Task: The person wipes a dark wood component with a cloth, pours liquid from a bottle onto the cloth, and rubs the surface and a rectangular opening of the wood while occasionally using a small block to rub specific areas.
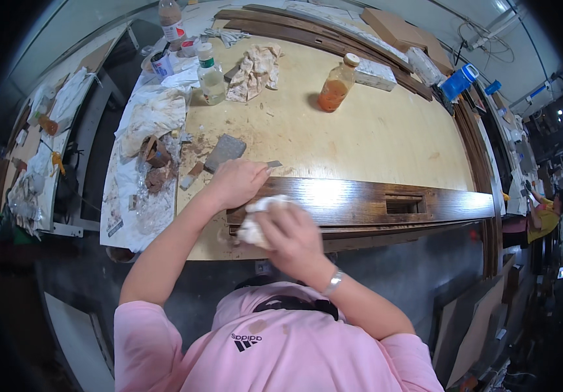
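Both hands (237, 183) (292, 236) low; fingers curled

My one head camera looks steeply down from close above onto the tabletop (360, 130), my forearms entering from the frame's lower edge.

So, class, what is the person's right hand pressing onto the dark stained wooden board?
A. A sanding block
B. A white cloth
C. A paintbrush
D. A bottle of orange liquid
B: the right hand grips a crumpled white cloth against the near end of the dark wooden board, while the bottle of orange liquid stands apart on the table.
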A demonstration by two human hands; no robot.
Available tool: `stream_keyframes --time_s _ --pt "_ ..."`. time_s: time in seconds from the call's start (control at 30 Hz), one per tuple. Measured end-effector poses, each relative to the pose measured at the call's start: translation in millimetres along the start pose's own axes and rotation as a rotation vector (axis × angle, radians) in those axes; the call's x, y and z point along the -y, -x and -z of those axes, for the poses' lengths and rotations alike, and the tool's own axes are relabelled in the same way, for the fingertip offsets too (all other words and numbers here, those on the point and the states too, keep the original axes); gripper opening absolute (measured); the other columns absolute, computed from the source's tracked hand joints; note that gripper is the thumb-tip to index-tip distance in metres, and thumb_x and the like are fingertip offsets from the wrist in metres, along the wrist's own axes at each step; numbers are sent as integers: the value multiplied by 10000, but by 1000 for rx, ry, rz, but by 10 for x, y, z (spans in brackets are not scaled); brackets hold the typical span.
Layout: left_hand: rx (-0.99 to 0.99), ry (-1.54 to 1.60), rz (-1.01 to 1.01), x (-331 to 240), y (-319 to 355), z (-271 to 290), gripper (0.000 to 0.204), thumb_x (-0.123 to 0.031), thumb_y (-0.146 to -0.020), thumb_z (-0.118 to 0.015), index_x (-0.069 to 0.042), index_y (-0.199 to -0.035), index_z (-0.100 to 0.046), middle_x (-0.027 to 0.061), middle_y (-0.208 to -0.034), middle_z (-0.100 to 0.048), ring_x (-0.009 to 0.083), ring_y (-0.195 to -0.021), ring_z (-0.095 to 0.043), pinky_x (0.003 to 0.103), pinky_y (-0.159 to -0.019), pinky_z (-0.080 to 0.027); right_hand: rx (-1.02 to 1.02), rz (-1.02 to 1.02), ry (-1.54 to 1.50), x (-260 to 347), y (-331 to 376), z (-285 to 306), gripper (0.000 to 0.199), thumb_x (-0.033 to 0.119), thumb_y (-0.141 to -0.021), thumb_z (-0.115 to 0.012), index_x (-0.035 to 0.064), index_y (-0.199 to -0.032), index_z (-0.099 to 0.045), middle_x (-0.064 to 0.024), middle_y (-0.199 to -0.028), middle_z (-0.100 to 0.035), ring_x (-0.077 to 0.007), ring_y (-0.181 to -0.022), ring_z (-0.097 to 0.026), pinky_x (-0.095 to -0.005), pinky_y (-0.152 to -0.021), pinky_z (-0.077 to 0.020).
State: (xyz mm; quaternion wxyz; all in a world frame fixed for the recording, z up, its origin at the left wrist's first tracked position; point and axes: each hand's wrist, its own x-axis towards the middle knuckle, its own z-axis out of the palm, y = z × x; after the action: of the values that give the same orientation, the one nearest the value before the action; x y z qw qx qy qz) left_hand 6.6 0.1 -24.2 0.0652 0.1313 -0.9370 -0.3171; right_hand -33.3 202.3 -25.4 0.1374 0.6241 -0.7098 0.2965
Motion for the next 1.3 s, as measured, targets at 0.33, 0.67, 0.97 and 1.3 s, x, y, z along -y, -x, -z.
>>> stream_keyframes --time_s 0.33,0.67,0.97,1.3 --pt "29 -72 -28 19 10 -50 328 -304 -982 -469 -41 -877 -635 244 -806 -639 462 -796 -610 530 -707 -468 -150 -133 -132 -142 -53 344 387 60 -649 -749 29 -1023 -652 -177 -1117 -604 -388 -1048 -609 -482 -882 -507" --pt "35 -73 12 -35 76 97 320 -256 -983 -476 -11 -797 -565 267 -746 -579 466 -749 -584 520 -665 -438 -66 -472 591 -1499 1494 1507 307 15 -810 -630 7 -1115 -657 -177 -1185 -659 -388 -1147 -602 -462 -994 -489" --pt "-292 624 180 433 -24 209 198 -63 -874 -661 25 -1049 -689 42 -852 -715 105 -776 -637 275 -728 -513 -192 -554 324 -1865 772 1635 291 -11 -754 -602 23 -1033 -679 -132 -1079 -668 -343 -1046 -601 -424 -950 -472" --pt "36 126 63 828 -240 -268 159 -145 -807 -714 -52 -935 -729 120 -888 -721 288 -824 -691 384 -755 -539 -90 -526 419 -1921 647 1233 166 115 -737 -664 38 -883 -645 -80 -1033 -666 -356 -1083 -560 -452 -915 -468"
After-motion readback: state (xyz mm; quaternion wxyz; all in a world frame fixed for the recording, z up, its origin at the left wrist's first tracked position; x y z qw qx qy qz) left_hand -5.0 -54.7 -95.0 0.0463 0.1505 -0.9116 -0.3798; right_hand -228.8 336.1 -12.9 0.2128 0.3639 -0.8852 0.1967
